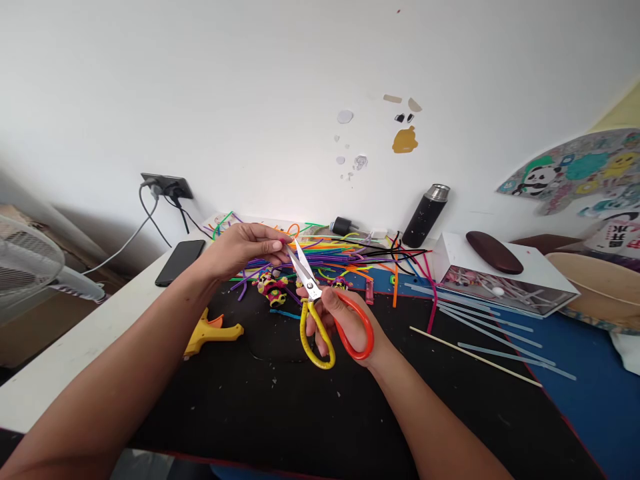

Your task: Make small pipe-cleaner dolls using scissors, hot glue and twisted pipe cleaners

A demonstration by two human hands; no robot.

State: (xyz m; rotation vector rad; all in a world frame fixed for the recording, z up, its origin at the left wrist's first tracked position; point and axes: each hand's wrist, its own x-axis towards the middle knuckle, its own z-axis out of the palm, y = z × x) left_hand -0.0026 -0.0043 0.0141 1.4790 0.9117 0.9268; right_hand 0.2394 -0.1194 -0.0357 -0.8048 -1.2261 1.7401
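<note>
My right hand (345,320) grips a pair of scissors (313,291) by its handles, one yellow and one red. The slightly parted blades point up and away, with their tips beside my left fingertips. My left hand (253,248) is closed in a pinch just left of the blades; a hint of pink shows at the fingertips, too small to name. Below the hands, a colourful fuzzy figure (273,288) lies on the black mat (300,413). A second small figure (340,283) is partly hidden behind my right hand. A short blue pipe cleaner (285,313) lies nearby.
Many coloured pipe cleaners (325,257) lie along the back. A yellow glue gun (213,332) and a phone (180,262) are left. A black thermos (426,217), glue sticks (500,333), a wooden stick (475,357) and a white box (530,267) are right. A fan (45,260) stands far left.
</note>
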